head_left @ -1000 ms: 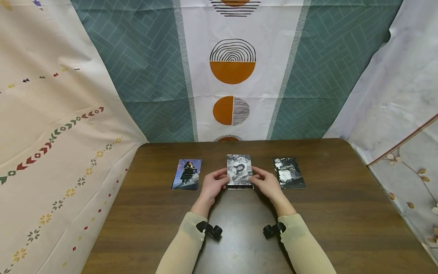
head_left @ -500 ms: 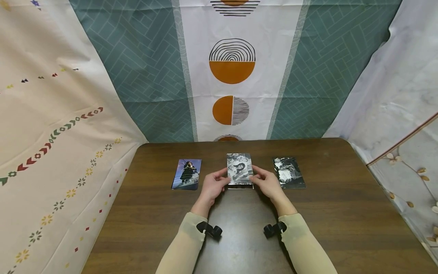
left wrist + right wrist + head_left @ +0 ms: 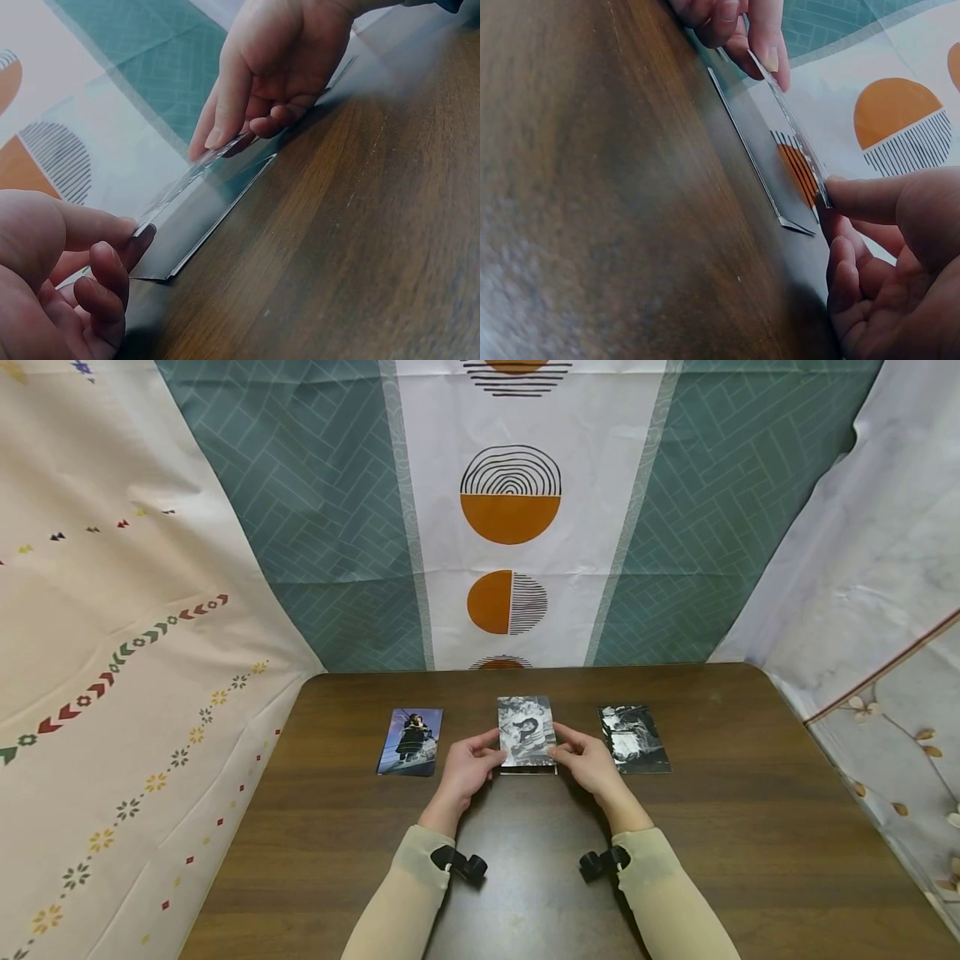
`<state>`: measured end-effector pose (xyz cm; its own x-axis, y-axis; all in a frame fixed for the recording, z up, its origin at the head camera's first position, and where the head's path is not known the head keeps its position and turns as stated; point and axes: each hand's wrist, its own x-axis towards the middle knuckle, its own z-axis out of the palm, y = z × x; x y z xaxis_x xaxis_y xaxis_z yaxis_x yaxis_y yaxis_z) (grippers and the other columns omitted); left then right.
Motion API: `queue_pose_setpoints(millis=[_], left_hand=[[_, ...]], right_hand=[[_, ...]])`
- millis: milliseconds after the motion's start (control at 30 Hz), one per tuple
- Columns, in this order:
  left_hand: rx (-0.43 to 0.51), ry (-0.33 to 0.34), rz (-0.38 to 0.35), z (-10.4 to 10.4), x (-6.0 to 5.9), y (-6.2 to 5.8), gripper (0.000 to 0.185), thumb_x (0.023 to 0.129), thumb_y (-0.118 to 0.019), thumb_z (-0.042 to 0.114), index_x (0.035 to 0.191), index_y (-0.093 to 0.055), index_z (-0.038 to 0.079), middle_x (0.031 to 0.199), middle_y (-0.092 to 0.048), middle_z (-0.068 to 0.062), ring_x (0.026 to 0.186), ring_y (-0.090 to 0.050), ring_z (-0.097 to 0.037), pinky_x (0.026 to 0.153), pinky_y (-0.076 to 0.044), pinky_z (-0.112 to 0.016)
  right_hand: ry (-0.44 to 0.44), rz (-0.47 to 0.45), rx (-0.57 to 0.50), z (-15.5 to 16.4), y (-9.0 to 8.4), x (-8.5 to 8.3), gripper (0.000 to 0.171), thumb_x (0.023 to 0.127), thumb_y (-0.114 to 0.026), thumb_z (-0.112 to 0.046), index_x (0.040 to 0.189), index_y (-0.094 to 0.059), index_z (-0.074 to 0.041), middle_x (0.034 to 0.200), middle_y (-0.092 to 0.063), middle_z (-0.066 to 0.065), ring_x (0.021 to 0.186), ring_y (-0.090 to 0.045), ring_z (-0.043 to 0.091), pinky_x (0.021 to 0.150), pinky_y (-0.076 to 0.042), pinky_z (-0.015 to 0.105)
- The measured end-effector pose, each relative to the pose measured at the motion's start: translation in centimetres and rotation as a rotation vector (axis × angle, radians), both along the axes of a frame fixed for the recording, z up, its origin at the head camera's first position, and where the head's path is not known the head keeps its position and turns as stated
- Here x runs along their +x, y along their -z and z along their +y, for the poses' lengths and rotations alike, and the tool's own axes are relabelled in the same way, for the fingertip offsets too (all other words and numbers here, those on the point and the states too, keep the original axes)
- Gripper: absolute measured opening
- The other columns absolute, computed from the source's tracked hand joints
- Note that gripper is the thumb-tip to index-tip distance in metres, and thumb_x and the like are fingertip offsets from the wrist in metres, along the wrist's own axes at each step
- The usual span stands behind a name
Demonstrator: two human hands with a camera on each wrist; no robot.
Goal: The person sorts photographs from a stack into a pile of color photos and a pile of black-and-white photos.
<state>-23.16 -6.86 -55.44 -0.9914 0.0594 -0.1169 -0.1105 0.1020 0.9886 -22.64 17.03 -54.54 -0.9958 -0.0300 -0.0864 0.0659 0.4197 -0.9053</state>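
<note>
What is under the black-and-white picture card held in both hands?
A dark, glossy, flat sheet lies below the card, its near strip and pale edge visible; from above, the rest is covered.

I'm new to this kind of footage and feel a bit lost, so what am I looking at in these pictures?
There is no robot here: a person works with two bare hands. The wide picture comes from a camera worn on the head, looking forward and down. The two closer ones come from small black wrist cameras, one per arm, each showing its own hand nearest.

The left hand and right hand pinch opposite sides of a grey picture card. The wrist views show a gap between it and a glossy item lying beneath.

Also on the wooden table are a bluish card to the left and a black-and-white card to the right.
</note>
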Motion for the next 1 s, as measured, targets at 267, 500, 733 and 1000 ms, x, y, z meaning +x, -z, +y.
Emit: queue_pose_setpoints(millis=[267, 500, 733, 1000], left_hand=[[-0.001, 0.003, -0.003, 0.1, 0.1, -0.1, 0.047, 0.095, -0.078, 0.004, 0.141, -0.071, 0.008, 0.085, -0.076, -0.004, 0.051, -0.049, -0.009, 0.056, -0.043, -0.024], [0.017, -0.004, 0.022, 0.7, 0.2, -0.4, 0.047, 0.096, -0.077, 0.004, 0.142, -0.070, 0.007, 0.081, -0.072, 0.002, 0.052, -0.049, -0.009, 0.057, -0.044, -0.024], [0.048, -0.004, 0.066, 2.1, 0.4, -0.8, 0.047, 0.096, -0.075, 0.004, 0.143, -0.069, 0.004, 0.081, -0.071, 0.002, 0.052, -0.049, -0.008, 0.056, -0.046, -0.024], [0.065, 0.006, 0.076, 4.8, 1.1, -1.2, 0.056, 0.093, -0.075, 0.001, 0.148, -0.065, 0.006, 0.087, -0.066, 0.002, 0.056, -0.050, -0.006, 0.057, -0.046, -0.021]], right_hand=[[-0.005, 0.001, 0.000, 0.2, -0.2, 0.3, 0.055, 0.102, -0.073, -0.019, 0.155, -0.058, -0.009, 0.105, -0.074, 0.010, 0.104, -0.064, 0.024, 0.088, -0.047, 0.037], [-0.015, -0.026, -0.020, 0.7, -0.4, 0.0, 0.057, 0.103, -0.073, -0.022, 0.157, -0.056, -0.010, 0.106, -0.071, 0.009, 0.096, -0.060, 0.021, 0.081, -0.047, 0.035], [-0.026, -0.009, -0.045, 1.9, -1.2, 0.1, 0.058, 0.103, -0.072, -0.023, 0.157, -0.055, -0.009, 0.109, -0.070, 0.013, 0.092, -0.058, 0.025, 0.073, -0.047, 0.033], [-0.014, -0.012, -0.019, 4.2, -2.0, 0.5, 0.058, 0.104, -0.073, -0.025, 0.158, -0.055, -0.012, 0.117, -0.071, 0.015, 0.101, -0.061, 0.031, 0.077, -0.049, 0.034]])
